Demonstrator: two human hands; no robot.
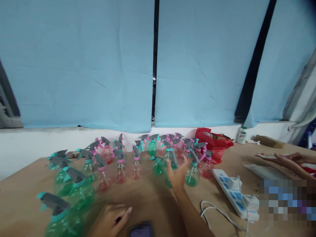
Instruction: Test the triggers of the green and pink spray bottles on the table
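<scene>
My right hand reaches forward with thumb and fingers spread. Between them, or just behind, shows the grey head of a green spray bottle; whether they touch it I cannot tell. Beside that hand stands another clear green spray bottle, and to its left a small round green one. Low in the picture, my left hand is over the table, loosely curled with the thumb apart and nothing visible in it. Closest to it are green spray bottles and a pink-collared spray bottle.
Several more pink and green spray bottles stand toward the wall, by a red plastic bag. A white power strip with plugs and cables lies at right. A dark phone-like object is at the front edge. Another person's hands work at far right.
</scene>
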